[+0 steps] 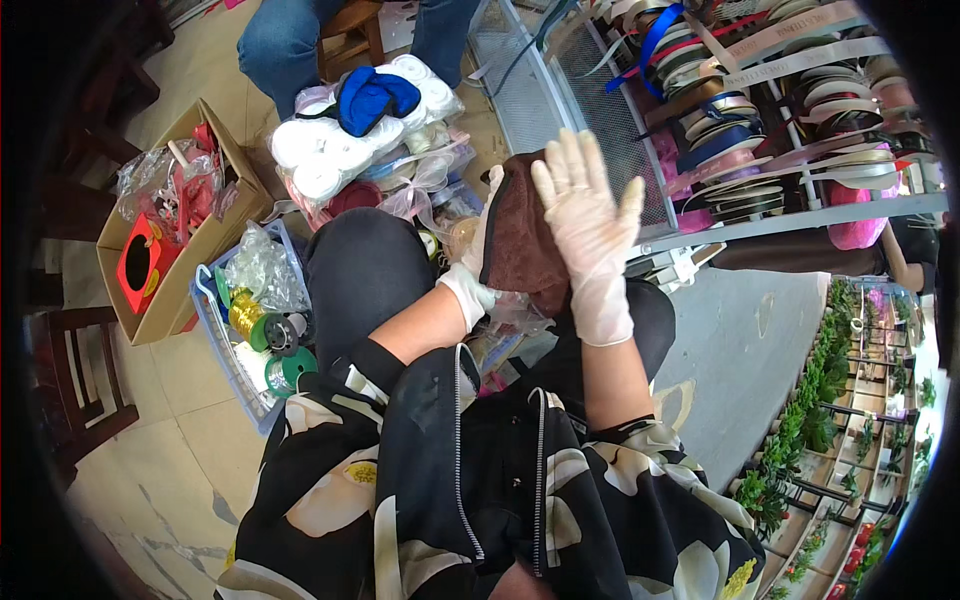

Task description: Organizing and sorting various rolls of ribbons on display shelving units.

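Note:
My left hand (474, 259), in a thin white glove, is behind a dark brown cloth (525, 232) with black edging and holds it up above my knees. Most of its fingers are hidden by the cloth. My right hand (589, 202), gloved as well, is raised flat at the cloth's right side, fingers extended and thumb apart. Whether its palm touches the cloth cannot be told. Below the cloth, between my legs, lie clear plastic wrappings (517, 319). White rolls in plastic (322, 154) with a blue fabric item (375, 97) on top stand beyond my left knee.
On the left are a cardboard box (217, 255) with red items and a blue plastic basket (225, 352) with wire spools. A rack of ribbon spools (810, 217) stands at upper right. Another person's jeans-clad legs (277, 45) are ahead. Green plants (817, 360) line the right.

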